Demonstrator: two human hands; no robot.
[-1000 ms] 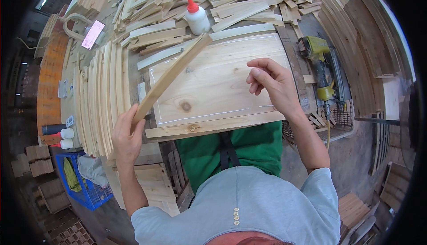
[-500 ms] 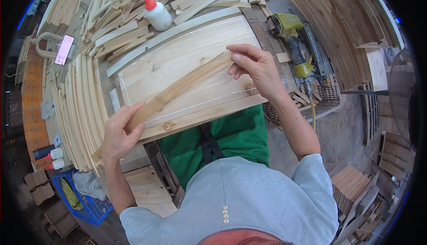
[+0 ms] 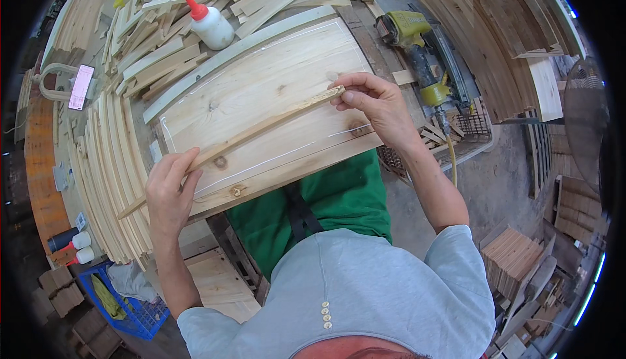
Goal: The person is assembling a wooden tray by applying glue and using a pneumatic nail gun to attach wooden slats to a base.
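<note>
A long, narrow wooden strip (image 3: 261, 128) slants across the view, its narrow edge turned up. My left hand (image 3: 171, 188) is closed round it near its lower left part, and its end sticks out past the hand. At the upper right end, my right hand (image 3: 373, 103) pinches it between thumb and fingers. Under the strip lies a wide, pale wooden panel (image 3: 261, 91) with knots and a thin white line of glue near its edges. A curved pale strip (image 3: 241, 56) lies along the panel's far edge.
A white glue bottle (image 3: 213, 28) with a red tip stands beyond the panel, before heaped wood strips (image 3: 156, 39). To the right lies a yellow-green nail gun (image 3: 417, 52) with a hose. Several long strips (image 3: 107, 170) and a phone (image 3: 81, 87) are on the left.
The strip has been rolled from its broad face onto its narrow edge, both hands still on it. The panel and surroundings appear shifted slightly to the left.
</note>
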